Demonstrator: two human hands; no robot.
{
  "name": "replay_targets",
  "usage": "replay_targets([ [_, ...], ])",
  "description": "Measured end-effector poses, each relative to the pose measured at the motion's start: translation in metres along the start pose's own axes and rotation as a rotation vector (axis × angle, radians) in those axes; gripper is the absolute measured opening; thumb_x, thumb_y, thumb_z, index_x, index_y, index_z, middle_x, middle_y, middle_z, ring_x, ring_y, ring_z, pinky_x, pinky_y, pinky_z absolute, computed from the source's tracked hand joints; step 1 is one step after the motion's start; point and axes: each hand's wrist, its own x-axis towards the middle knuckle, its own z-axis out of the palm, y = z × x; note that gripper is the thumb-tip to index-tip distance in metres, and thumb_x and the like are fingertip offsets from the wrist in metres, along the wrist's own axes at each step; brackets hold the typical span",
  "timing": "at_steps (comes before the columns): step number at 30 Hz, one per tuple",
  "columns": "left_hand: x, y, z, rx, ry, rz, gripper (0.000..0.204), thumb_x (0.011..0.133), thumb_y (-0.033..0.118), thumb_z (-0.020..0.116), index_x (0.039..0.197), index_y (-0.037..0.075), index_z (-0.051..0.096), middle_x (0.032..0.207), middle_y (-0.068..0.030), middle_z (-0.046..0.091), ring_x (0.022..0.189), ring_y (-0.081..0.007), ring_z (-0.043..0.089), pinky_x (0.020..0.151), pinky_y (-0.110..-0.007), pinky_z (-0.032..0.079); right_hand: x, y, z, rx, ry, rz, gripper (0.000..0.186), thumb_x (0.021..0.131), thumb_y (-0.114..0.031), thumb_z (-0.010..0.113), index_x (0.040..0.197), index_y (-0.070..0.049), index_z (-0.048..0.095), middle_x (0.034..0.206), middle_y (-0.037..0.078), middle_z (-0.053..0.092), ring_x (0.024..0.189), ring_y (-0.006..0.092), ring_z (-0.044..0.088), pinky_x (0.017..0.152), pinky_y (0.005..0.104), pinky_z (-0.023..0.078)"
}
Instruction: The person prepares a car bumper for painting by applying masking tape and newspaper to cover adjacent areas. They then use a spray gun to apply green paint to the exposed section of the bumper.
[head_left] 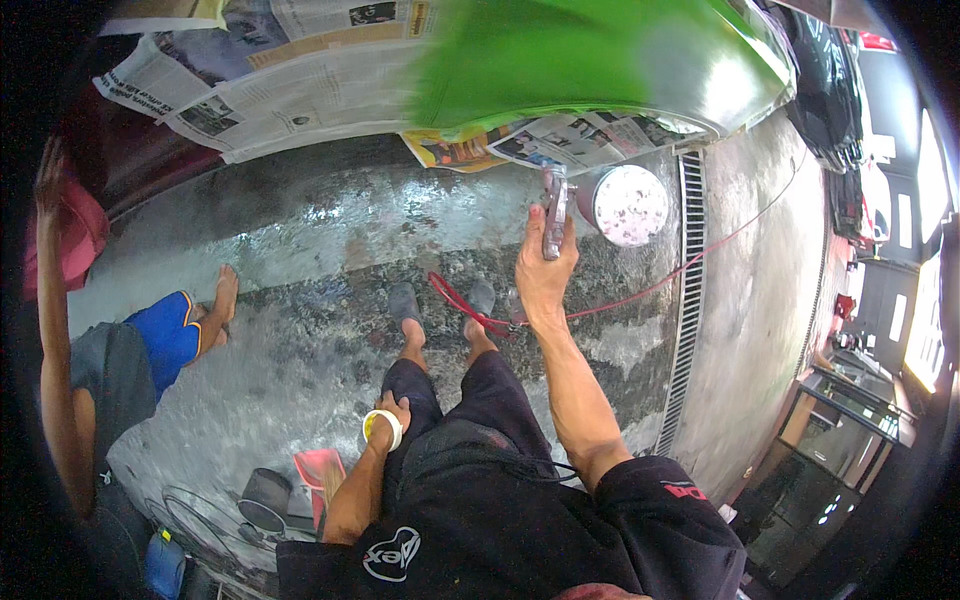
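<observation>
My right hand (545, 270) is stretched out in front of me, closed round the handle of a spray gun (555, 212). A round cup (630, 205) with a white, pink-spotted top sits at the gun's right side and appears joined to it. Beyond the gun is a glossy green car panel (590, 65), edged with newspaper (590, 138); the gun does not touch it. My left hand (392, 412) is low beside my thigh, fingers curled. At it is a white ring-shaped thing (396, 432) with a yellow inside; whether it is gripped or worn round the hand is unclear.
A red hose (640, 291) crosses the floor from the right and loops near my feet. A drain grate (690, 250) runs along the floor at my right. Another person (110, 365) is at the left. A pink dustpan-like thing (318, 470) lies by my left forearm.
</observation>
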Motion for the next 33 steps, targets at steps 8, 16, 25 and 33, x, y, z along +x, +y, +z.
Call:
replay_targets([
  [8, 0.017, -0.019, 0.007, 0.0, 0.025, 0.013, 0.062, 0.102, 0.04, 0.048, 0.148, -0.001, 0.045, 0.144, -0.034, 0.05, 0.135, -0.0498, 0.047, 0.113, -0.054, 0.04, -0.004, -0.006, 0.054, 0.016, -0.176, 0.028, 0.035, 0.1, -0.032, 0.069, 0.107, 0.003, 0.064, 0.067, -0.002, 0.055, 0.062, 0.006, 0.049, 0.053, 0.028, 0.039],
  [16, 0.01, 0.0, -0.011, 0.05, -0.007, 0.026, 0.059, 0.102, 0.039, 0.049, 0.144, -0.003, 0.048, 0.141, -0.0339, 0.053, 0.134, -0.0485, 0.049, 0.113, -0.051, 0.041, 0.006, -0.021, 0.02, -0.021, -0.093, 0.042, 0.032, 0.099, -0.029, 0.069, 0.104, 0.002, 0.064, 0.069, 0.005, 0.06, 0.061, 0.0095, 0.052, 0.055, 0.0314, 0.043],
  [25, 0.027, -0.015, 0.0, 0.029, 0.021, 0.037, 0.059, 0.102, 0.039, 0.048, 0.145, 0.0, 0.049, 0.143, -0.034, 0.051, 0.134, -0.0488, 0.049, 0.113, -0.053, 0.041, 0.017, -0.034, 0.009, 0.044, 0.046, -0.068, 0.028, 0.102, -0.025, 0.066, 0.109, 0.002, 0.064, 0.076, 0.003, 0.06, 0.064, 0.0086, 0.051, 0.056, 0.0297, 0.043],
  [33, 0.024, -0.018, -0.007, 0.043, 0.067, 0.077, 0.057, 0.102, 0.037, 0.049, 0.142, -0.003, 0.052, 0.14, -0.0346, 0.053, 0.132, -0.05, 0.051, 0.112, -0.052, 0.041, 0.0, -0.038, 0.037, 0.07, -0.155, -0.114, 0.035, 0.099, -0.03, 0.071, 0.11, 0.002, 0.066, 0.073, 0.003, 0.063, 0.065, 0.0093, 0.054, 0.057, 0.0307, 0.045],
])
